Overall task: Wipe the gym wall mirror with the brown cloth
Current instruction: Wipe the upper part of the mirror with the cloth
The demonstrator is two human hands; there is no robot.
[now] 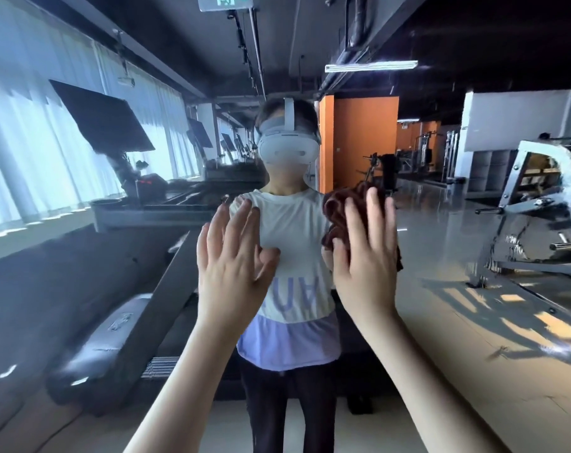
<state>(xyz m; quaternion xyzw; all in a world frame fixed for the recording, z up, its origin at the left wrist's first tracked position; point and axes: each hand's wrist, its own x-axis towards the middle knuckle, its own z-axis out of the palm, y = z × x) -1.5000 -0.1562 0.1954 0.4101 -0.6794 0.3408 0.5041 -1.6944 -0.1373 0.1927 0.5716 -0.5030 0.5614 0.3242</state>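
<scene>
The gym wall mirror (441,322) fills the whole view straight ahead and reflects the room behind me. My right hand (366,253) lies flat with straight fingers on the brown cloth (335,210), pressing it against the glass at chest height. The bunched cloth shows above and to the left of the fingers. My left hand (232,256) is raised beside it, fingers spread and straight, palm toward the mirror. Whether it touches the glass I cannot tell.
In the reflection a person in a white headset and white-and-lilac shirt (290,243) stands in the middle. Treadmills (120,178) line the curtained windows on the left. A weight machine (539,217) stands at the right, on a glossy floor.
</scene>
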